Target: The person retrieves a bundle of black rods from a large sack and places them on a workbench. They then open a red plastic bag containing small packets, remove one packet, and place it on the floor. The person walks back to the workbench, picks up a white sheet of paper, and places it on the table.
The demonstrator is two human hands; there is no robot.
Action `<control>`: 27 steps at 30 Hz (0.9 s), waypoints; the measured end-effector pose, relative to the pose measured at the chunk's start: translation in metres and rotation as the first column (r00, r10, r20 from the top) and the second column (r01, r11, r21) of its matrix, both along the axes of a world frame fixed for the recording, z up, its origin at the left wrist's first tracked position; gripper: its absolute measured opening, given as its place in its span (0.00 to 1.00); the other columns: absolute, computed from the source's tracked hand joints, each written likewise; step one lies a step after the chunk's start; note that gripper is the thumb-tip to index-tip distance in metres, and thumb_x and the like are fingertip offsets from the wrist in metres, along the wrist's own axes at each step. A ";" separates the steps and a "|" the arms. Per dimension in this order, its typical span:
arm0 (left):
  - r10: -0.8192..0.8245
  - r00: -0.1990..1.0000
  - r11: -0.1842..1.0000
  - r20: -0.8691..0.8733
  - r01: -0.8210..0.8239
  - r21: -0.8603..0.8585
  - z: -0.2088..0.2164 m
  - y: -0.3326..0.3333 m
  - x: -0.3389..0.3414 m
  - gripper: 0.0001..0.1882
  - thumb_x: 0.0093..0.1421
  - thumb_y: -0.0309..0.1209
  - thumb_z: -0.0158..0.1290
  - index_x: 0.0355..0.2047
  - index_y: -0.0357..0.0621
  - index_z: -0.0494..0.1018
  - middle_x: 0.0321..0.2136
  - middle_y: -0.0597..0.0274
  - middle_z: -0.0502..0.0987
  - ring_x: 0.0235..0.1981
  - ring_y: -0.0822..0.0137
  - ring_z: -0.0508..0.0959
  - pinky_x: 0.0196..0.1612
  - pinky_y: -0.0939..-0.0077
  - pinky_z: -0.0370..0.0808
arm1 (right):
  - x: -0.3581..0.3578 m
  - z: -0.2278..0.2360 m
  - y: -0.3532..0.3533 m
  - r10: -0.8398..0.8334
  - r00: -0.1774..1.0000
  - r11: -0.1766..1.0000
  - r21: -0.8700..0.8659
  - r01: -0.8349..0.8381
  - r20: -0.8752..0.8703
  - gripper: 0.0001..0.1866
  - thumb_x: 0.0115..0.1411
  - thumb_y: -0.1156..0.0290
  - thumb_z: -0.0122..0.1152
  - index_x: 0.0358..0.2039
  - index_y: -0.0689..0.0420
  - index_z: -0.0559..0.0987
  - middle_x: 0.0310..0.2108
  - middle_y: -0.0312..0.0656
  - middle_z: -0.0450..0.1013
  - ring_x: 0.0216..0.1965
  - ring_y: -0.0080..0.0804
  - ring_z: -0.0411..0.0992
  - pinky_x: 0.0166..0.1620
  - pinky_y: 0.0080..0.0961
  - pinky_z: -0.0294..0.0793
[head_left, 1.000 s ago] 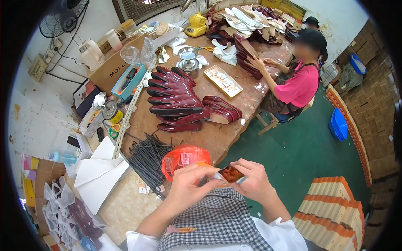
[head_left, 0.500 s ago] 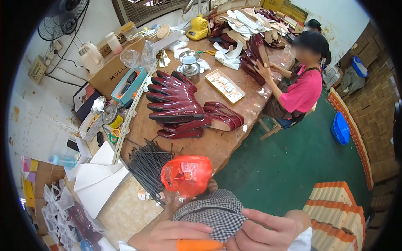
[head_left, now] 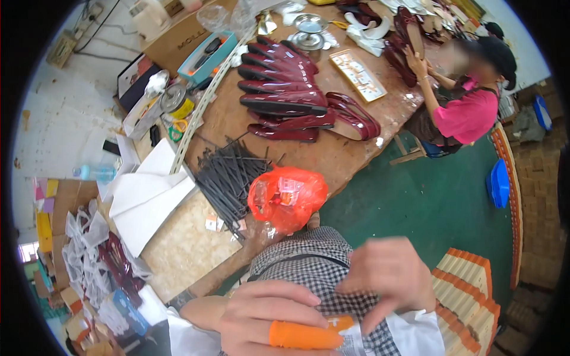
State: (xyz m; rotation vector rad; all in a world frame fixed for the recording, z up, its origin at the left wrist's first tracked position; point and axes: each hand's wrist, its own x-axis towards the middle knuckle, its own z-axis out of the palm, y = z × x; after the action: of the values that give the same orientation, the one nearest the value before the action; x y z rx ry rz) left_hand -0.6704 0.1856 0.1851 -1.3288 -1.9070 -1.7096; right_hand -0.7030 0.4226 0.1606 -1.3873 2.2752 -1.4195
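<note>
Small packet, orange and whitish, partly hidden, gripped in left hand. Right hand blurred, thumb spread from fingers.

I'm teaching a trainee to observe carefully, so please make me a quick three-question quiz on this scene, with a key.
1. Which of the wearer's hands, the left hand or the right hand, has a bright orange item at its fingers?

2. In the picture, what lies immediately left of the red translucent plastic bag?
A) a shallow cream rectangular tray
B) a heap of thin black strips
C) a blue plastic bin

3. True or false: the right hand is gripping the red bag.

Key:
1. The left hand.
2. B.
3. False; the right hand is apart from the bag.
</note>
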 end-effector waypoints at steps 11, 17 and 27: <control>0.161 0.972 0.968 0.171 -0.189 0.164 -0.003 -0.021 0.028 0.06 0.49 0.26 0.58 0.28 0.39 0.80 0.29 0.57 0.81 0.32 0.63 0.80 0.35 0.69 0.77 | -0.026 -0.238 -0.101 -0.323 0.944 0.842 0.476 0.253 0.070 0.08 0.57 0.71 0.52 0.29 0.59 0.79 0.26 0.49 0.76 0.29 0.46 0.76 0.32 0.39 0.75; 0.104 0.983 0.993 0.154 -0.112 0.047 0.001 -0.038 0.026 0.06 0.50 0.25 0.59 0.30 0.37 0.79 0.30 0.54 0.80 0.33 0.62 0.79 0.37 0.68 0.77 | -0.027 -0.357 -0.145 -0.228 0.974 0.631 0.763 0.138 0.012 0.09 0.53 0.67 0.53 0.25 0.57 0.80 0.25 0.46 0.76 0.30 0.42 0.76 0.34 0.38 0.76; 0.162 0.953 0.983 0.256 -0.132 -0.130 -0.001 -0.046 0.022 0.06 0.53 0.31 0.58 0.30 0.46 0.81 0.28 0.62 0.81 0.31 0.67 0.80 0.37 0.70 0.78 | -0.032 -0.251 -0.082 -0.424 0.789 0.904 0.265 0.336 0.444 0.10 0.56 0.71 0.56 0.36 0.63 0.79 0.27 0.47 0.77 0.23 0.33 0.75 0.26 0.27 0.75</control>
State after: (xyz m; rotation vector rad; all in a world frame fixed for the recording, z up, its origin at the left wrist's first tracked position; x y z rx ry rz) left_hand -0.6489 0.1401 0.1838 -1.0010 -2.2168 -1.8040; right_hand -0.7352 0.3404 -0.0902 -0.4362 2.3169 -1.4194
